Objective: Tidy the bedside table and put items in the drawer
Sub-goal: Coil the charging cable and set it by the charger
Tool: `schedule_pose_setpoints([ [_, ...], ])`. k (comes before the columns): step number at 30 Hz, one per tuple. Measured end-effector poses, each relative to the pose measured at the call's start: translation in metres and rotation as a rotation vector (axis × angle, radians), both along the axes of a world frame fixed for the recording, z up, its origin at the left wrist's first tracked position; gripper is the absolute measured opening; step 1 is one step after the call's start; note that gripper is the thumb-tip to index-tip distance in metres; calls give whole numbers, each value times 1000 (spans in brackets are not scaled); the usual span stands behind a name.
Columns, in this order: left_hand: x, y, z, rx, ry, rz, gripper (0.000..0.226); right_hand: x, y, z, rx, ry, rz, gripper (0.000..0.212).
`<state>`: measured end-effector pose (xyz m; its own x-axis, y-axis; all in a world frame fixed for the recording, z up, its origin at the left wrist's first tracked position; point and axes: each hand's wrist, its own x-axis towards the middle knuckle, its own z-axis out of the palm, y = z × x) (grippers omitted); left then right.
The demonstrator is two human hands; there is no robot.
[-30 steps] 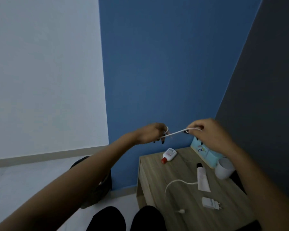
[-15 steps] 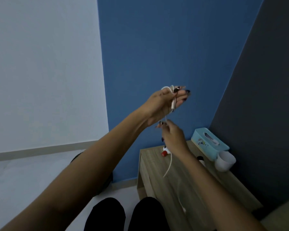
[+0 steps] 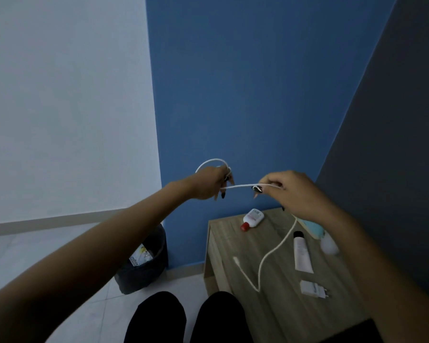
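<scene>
A white charging cable (image 3: 273, 251) is stretched between both hands above the wooden bedside table (image 3: 278, 313). My left hand (image 3: 208, 181) holds a loop of it that arcs over the knuckles. My right hand (image 3: 290, 191) pinches the cable a short way along; the rest hangs down and lies on the table top, ending in a plug. On the table lie a white bottle with a red cap (image 3: 252, 217), a white tube with a black cap (image 3: 301, 252) and a white charger adapter (image 3: 312, 288).
A light blue tissue box (image 3: 312, 229) and a white cup (image 3: 330, 246) sit at the table's right edge, partly behind my right arm. A dark waste bin (image 3: 144, 266) stands on the floor left of the table. My knees are below the table front.
My left hand has come down from head height, and my right hand has moved out to the right, pulling a length of cable straight between them. More cable lies on the table.
</scene>
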<state>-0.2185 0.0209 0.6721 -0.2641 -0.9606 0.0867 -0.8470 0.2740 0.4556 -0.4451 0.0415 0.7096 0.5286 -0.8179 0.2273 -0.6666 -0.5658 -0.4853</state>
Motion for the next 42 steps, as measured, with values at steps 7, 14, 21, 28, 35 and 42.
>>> schedule_pose_setpoints([
  [7, -43, 49, 22, 475, 887, -235, 53, -3, -32, 12, -138, -343, -87, 18],
  [14, -65, 37, 62, 472, 1649, -255, 35, 40, -29, -21, 40, -376, -157, 37],
  [21, -40, -4, 63, -388, 1060, 16, 28, 65, -9, -37, 78, -226, -38, 29],
  [28, -10, 9, 22, -266, -141, 97, 24, 33, -22, -11, -182, -133, -236, 44],
  [35, -33, 41, 33, 202, 602, -141, 50, 25, -40, 2, 318, -671, -45, 34],
  [42, -45, 30, 49, 467, 1143, -365, 37, 38, -38, -17, 728, -970, -42, 25],
])
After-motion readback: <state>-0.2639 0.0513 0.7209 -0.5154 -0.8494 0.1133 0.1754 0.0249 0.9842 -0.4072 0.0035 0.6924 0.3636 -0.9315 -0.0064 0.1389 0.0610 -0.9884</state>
